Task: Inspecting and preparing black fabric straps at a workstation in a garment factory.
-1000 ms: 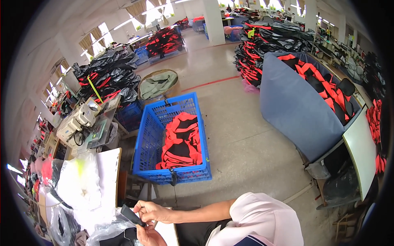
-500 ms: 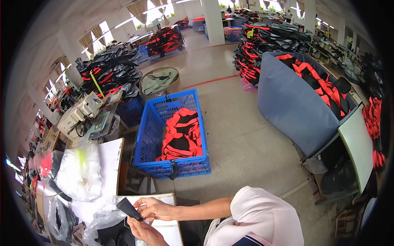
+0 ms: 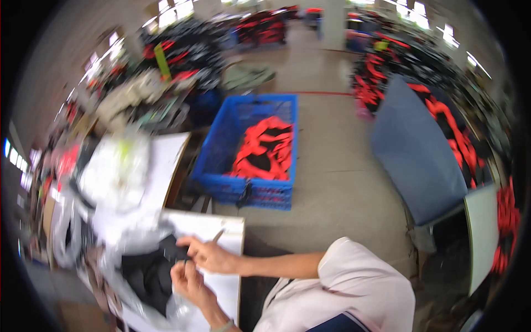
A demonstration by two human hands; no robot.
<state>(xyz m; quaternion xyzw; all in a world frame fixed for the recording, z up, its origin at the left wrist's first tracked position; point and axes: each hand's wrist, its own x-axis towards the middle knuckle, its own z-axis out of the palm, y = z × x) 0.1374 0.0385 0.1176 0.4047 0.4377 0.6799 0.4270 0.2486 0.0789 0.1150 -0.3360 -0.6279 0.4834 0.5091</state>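
Black strip [image 3: 173, 252], in right fingers [image 3: 191, 243], beside left fingers [image 3: 178, 271]

The wearer's upper garment is a pale pink short-sleeved shirt [image 3: 381, 288]. The right sleeve [image 3: 348, 257] is loose-cut. A navy-blue section [image 3: 340, 323] with a pale edge stripe adjoins the lower view edge. A narrow light-coloured band [image 3: 224, 326] encircles the left wrist.

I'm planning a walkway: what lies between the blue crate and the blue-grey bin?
Grey floor lies between the blue crate and the blue-grey bin, as the head view shows.
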